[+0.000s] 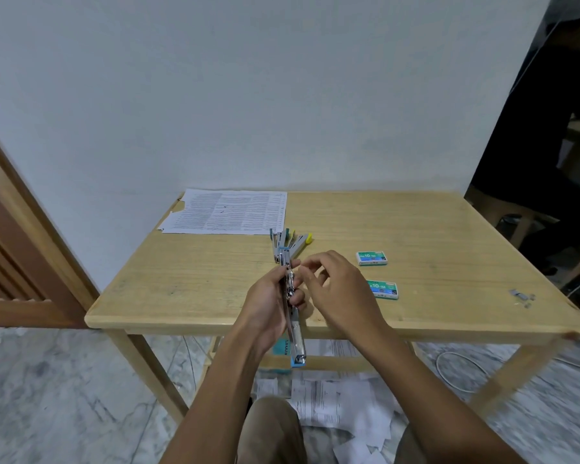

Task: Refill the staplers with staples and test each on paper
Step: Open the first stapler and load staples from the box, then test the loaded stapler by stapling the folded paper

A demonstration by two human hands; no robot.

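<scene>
Two green staple boxes lie right of the worktop's (432, 226) middle, one (371, 258) behind the other (384, 290); their contents are hidden. Over the near edge the left hand (265, 306) grips an opened stapler (296, 339). The right hand (335, 289) curls thumb and forefinger together beside it; whether they pinch anything I cannot tell. More staplers (290, 241) lie beside printed paper (226, 212) at the far left corner, and loose staples (521, 296) near the right edge. Paper scraps (335, 406) litter the marble floor (64, 380) below a white wall (282, 95).
</scene>
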